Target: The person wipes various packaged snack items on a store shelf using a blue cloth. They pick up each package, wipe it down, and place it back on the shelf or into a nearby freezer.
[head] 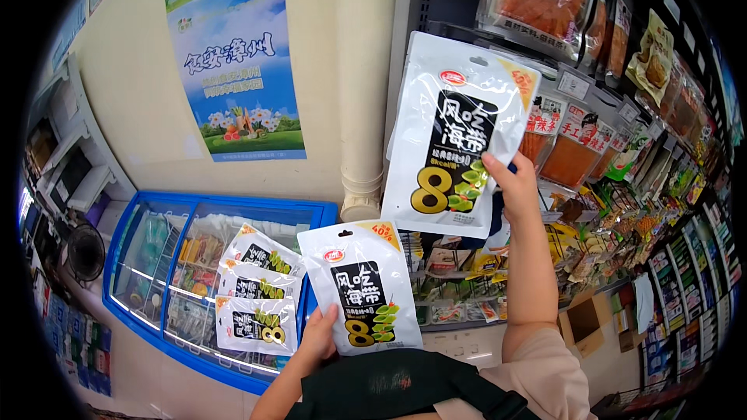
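My right hand [510, 184] grips a white snack pouch [423, 76] by its lower right edge, raised in front of the hanging shelf. Its face, with a black panel and green seaweed pieces, points toward me. Lower down, my left hand [320, 332] pinches the lower left side of a second white pouch [362, 245] of the same design. Both pouches have a hang hole at the top and an orange corner. Several matching pouches [257, 324] lie overlapping on the glass top of a blue chest freezer [222, 364], left of the second pouch.
Packs of flat red-brown snacks [575, 146] hang on the rack at right. A floor-standing pipe [362, 70] runs down the wall beside a blue poster [239, 70]. An open cardboard box [586, 324] sits on the floor at right. A black fan [86, 252] stands at far left.
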`<state>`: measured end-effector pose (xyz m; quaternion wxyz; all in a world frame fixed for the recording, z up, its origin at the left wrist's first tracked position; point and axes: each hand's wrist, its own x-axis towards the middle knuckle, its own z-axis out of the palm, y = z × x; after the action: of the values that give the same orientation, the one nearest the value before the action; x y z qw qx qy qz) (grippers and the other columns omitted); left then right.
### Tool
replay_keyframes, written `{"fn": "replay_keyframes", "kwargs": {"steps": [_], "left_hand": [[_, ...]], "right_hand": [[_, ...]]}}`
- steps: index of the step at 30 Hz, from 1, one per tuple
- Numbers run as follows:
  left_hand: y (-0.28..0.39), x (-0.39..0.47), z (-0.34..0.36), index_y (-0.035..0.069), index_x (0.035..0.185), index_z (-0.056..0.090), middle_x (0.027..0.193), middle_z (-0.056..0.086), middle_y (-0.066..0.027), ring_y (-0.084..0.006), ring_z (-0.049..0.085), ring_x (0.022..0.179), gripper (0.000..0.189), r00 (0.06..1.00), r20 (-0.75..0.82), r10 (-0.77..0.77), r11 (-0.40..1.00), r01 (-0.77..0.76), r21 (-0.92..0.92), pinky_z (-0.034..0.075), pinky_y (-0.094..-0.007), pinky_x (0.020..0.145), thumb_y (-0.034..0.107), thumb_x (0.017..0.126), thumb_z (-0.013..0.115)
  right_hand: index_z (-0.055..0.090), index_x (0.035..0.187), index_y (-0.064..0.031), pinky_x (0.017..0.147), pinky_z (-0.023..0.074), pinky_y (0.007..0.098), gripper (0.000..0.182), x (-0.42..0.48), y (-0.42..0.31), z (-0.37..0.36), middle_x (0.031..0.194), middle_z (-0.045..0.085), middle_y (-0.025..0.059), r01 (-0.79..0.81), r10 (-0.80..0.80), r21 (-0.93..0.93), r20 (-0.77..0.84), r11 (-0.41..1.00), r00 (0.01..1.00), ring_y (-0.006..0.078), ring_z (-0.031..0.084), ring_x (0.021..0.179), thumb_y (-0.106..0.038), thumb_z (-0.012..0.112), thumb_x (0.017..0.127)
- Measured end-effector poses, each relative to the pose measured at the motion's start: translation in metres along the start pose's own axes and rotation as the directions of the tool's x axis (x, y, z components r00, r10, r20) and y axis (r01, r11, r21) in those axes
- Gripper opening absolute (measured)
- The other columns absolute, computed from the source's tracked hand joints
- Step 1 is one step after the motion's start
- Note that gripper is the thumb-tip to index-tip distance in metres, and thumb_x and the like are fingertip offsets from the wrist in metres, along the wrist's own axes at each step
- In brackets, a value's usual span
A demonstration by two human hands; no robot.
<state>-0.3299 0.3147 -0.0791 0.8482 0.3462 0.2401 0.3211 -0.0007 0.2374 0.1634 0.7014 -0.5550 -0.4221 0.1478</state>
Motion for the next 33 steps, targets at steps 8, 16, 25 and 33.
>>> {"fn": "replay_keyframes", "kwargs": {"steps": [8,16,25,33], "left_hand": [[-0.001,-0.014,0.005,0.002,0.127,0.042,0.119,0.056,-0.0113,-0.0242,0.055,0.107,0.037,0.999,-0.048,0.007,1.0,-0.005,0.027,0.043,-0.0422,0.094,0.017,0.094,0.049],[0.001,-0.021,0.005,0.001,0.125,0.045,0.116,0.058,-0.0107,-0.0229,0.056,0.104,0.035,0.995,-0.097,0.029,0.998,-0.024,0.053,0.043,-0.0386,0.092,0.016,0.093,0.049],[0.007,-0.023,0.003,0.0,0.124,0.046,0.114,0.059,-0.0106,-0.021,0.057,0.102,0.034,0.997,-0.055,0.063,0.991,-0.056,0.119,0.045,-0.0373,0.09,0.015,0.094,0.049],[0.026,-0.016,0.032,0.0,0.121,0.05,0.111,0.06,-0.0087,-0.0179,0.058,0.097,0.031,0.995,-0.011,0.097,0.99,-0.095,0.104,0.046,-0.0341,0.086,0.016,0.094,0.049]], "right_hand": [[0.06,0.107,0.003,0.078,0.0465,0.0276,0.03,0.019,-0.002,0.012,0.099,0.064,0.0086,-0.067,0.061,0.169,0.039,0.983,0.997,0.0143,0.06,0.087,-0.015,0.065,0.083],[0.061,0.104,0.0033,0.075,0.0471,0.028,0.028,0.032,0.019,0.012,0.096,0.065,0.009,-0.127,0.124,0.14,0.031,0.982,0.992,0.0144,0.061,0.084,-0.015,0.064,0.084],[0.063,0.1,0.0007,0.073,0.0487,0.0358,0.052,0.041,0.027,0.003,0.085,0.066,0.0194,0.06,-0.126,-0.751,-0.032,0.658,0.991,0.0297,0.065,0.081,-0.046,0.063,0.079],[0.047,0.127,-0.0013,0.071,0.0521,0.0266,0.058,-0.095,0.04,0.026,0.106,0.063,0.0101,-0.15,0.28,-0.255,0.612,0.955,0.74,0.013,0.058,0.09,-0.015,0.072,0.077]]}}
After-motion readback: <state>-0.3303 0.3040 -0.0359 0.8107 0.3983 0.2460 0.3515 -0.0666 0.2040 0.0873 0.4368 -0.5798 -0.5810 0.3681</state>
